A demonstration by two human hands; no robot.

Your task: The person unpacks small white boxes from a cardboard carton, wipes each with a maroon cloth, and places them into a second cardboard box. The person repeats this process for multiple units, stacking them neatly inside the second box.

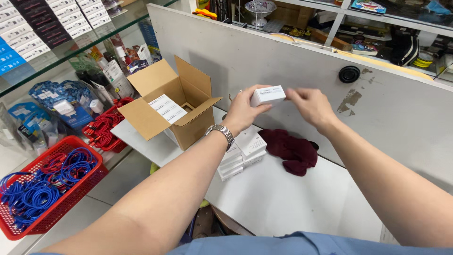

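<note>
A grey partition wall [283, 61] runs across the back, and the white tabletop [283, 198] lies at its foot. The open cardboard carton [172, 106] stands on the left end of that tabletop, flaps spread, with white boxes showing inside it. Left of the carton and lower down sits a red basket [49, 189] full of coiled blue and red cables, and a second red basket [106, 127] of red cables lies between that one and the carton. To the right of the carton, a dark red cloth [292, 150] is bunched on the tabletop against the wall. Between the carton and the cloth rests a stack of small white boxes [243, 153].

Above that stack, to the right of the carton's raised flap, both hands meet on a single small white box [268, 95] held in the air in front of the wall. The left hand [243, 111], with a metal watch [220, 132] at its wrist, grips the box's left end, thumb beneath and fingers curled round the back. The right hand [311, 105] is loosely curled, its fingertips pinching or touching the box's right end; the rest of its fingers are half open.
</note>
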